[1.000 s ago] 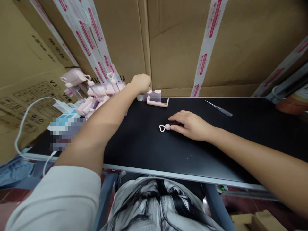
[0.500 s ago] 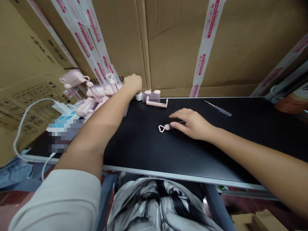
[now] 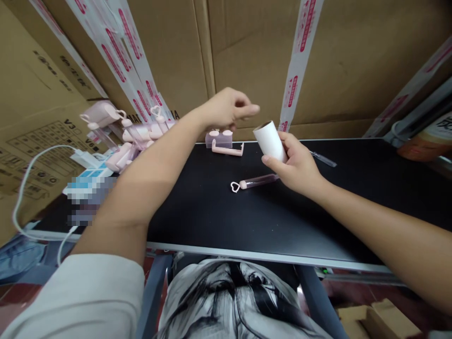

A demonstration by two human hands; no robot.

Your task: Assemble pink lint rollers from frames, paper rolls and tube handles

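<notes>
A white paper roll [image 3: 270, 141], like a lint-roller refill, is gripped in my right hand [image 3: 294, 162], tilted above the table with its hollow end toward the left. Up and to the left of it hovers my left hand [image 3: 235, 109], holding nothing I can see, its fingers loosely curled and the thumb pointing right. Below the roll lies a clear pinkish handle [image 3: 259, 181] with a heart-shaped loop; its far end is behind my right hand. Under my left hand are a translucent case [image 3: 219, 140] with round pink ends and a pink U-shaped frame [image 3: 228, 150].
Several pink rollers [image 3: 136, 136] are piled at the left, beside a white-and-blue power strip [image 3: 93, 172] with cables. A screwdriver [image 3: 324, 159] lies behind my right hand. Cardboard [image 3: 254, 56] walls the back of the black table [image 3: 212, 216]. An orange-labelled container [image 3: 423, 141] stands far right.
The white roll beside the translucent case is now up in my right hand, which has come off the handle. My left hand has moved right and up, away from the pile.
</notes>
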